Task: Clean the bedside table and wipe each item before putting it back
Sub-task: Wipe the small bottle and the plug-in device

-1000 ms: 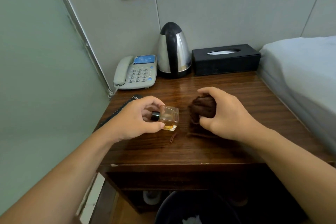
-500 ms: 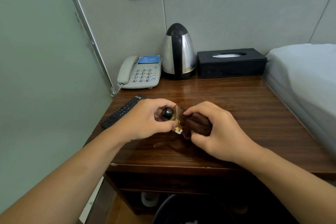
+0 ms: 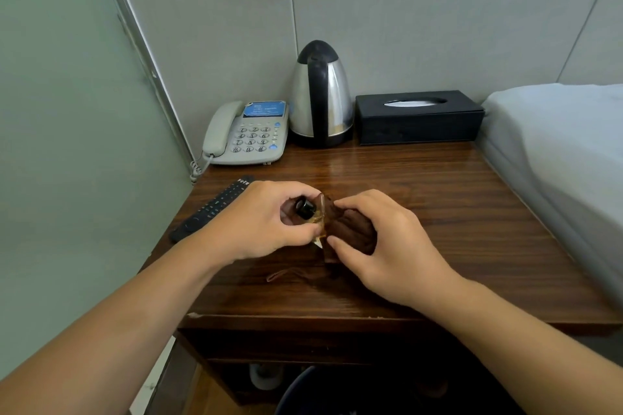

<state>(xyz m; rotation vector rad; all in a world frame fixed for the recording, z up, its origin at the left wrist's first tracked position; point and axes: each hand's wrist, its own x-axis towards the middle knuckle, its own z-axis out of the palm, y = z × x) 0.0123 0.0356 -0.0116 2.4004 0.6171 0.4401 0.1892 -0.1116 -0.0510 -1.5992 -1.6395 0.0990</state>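
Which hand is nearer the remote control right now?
Left. The left hand, gripping the perfume bottle, sits right beside the remote control; the right hand is farther off, holding the brown cloth.

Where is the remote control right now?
In the head view, the remote control lies at the table's left edge, in front of the telephone, beside the left hand.

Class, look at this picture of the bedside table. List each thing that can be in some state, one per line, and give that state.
perfume bottle: capped, lifted, tilted, cloth pressed against it
brown cloth: bunched
left hand: grips the bottle
right hand: grips the cloth
kettle: upright, lid shut
telephone: handset on cradle
tissue box: tissue showing in slot
remote: lying flat
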